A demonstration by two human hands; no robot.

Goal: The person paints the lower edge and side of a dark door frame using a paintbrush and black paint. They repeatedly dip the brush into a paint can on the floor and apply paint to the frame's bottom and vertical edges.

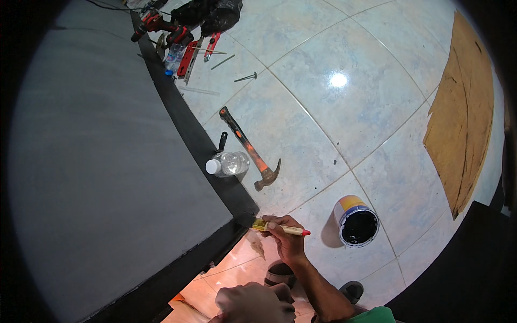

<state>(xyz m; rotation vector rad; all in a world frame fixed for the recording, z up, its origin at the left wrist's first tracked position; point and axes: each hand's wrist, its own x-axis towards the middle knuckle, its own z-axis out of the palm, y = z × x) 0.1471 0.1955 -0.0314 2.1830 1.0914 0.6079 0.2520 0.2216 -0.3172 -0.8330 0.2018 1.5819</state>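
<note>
My right hand reaches in from the lower edge, its fingers closed round a paintbrush. The brush has a pale handle with a red end, a yellowish ferrule and dark bristles. Its bristles meet the corner of a black border that edges a large grey panel. To the right of my hand, a paint can holds black paint. I cannot see my left hand. A blurred, pale brownish shape at the lower edge is too smeared to make out.
On the border lies a clear plastic bottle with a white cap, beside a claw hammer on the tiled floor. Farther off are a cordless drill, a red utility knife and black bags. A brown board lies right.
</note>
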